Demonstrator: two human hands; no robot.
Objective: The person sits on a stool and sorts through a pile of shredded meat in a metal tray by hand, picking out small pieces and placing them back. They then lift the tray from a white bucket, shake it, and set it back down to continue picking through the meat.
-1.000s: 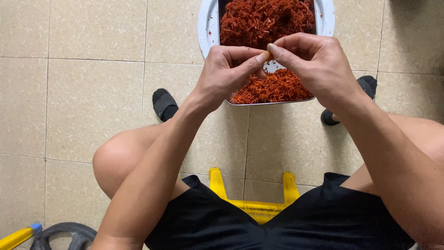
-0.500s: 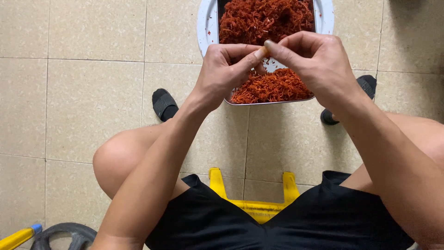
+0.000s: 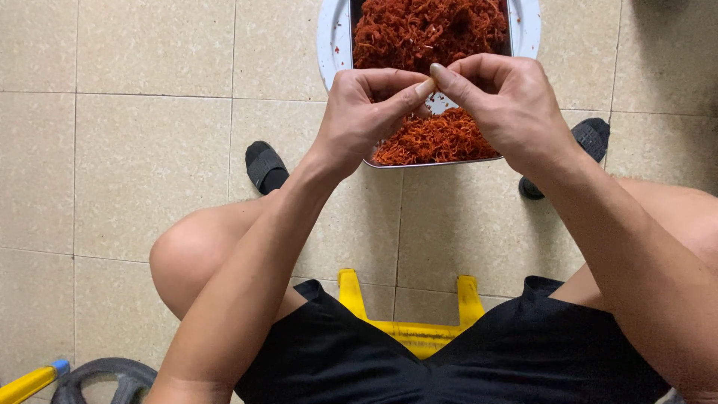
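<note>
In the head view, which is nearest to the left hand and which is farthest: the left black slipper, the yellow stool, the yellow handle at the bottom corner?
Measured from the left hand:
1. Left black slipper, just below and to its left on the tiles.
2. Yellow stool, lower, between the legs.
3. Yellow handle, far bottom-left corner.

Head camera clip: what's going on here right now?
A person seated on a yellow stool holds both hands together above a metal tray of red shredded material on the tiled floor. The left hand and right hand meet at the fingertips; whatever they pinch is too small to see.
</note>
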